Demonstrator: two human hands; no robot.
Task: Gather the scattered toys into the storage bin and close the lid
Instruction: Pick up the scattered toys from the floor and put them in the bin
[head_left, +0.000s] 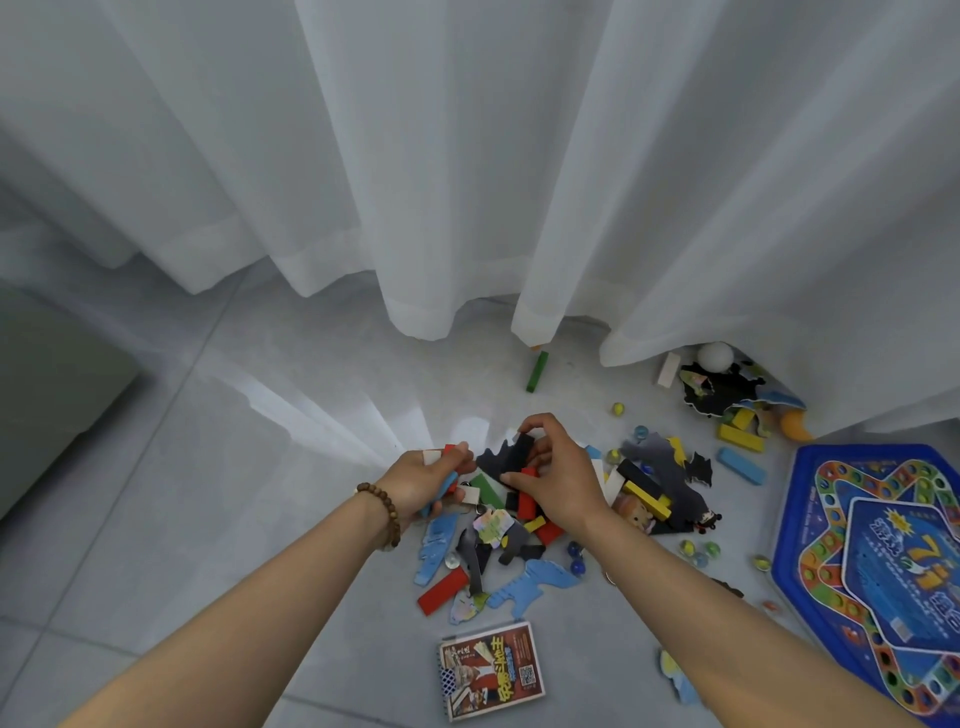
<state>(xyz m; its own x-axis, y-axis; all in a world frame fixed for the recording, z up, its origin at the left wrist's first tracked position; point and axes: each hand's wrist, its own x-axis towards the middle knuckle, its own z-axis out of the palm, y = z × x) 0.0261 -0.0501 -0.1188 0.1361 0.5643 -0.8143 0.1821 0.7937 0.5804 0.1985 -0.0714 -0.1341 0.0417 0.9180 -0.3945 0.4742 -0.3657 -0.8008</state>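
A heap of scattered toys (524, 525) lies on the grey tiled floor: coloured wooden blocks, foam puzzle pieces, marbles. My left hand (423, 480), with a bead bracelet on the wrist, is shut on several small blocks, white, red and blue. My right hand (558, 475) pinches a black puzzle piece (506, 456) above the heap. A red block (442, 590) and blue foam pieces (535, 584) lie nearer to me. No storage bin is in view.
White curtains (467, 182) hang behind the heap, covering more toys at the right (727, 389). A green block (537, 371) lies by the hem. A blue board game tray (878, 561) sits at right, a card box (492, 670) in front.
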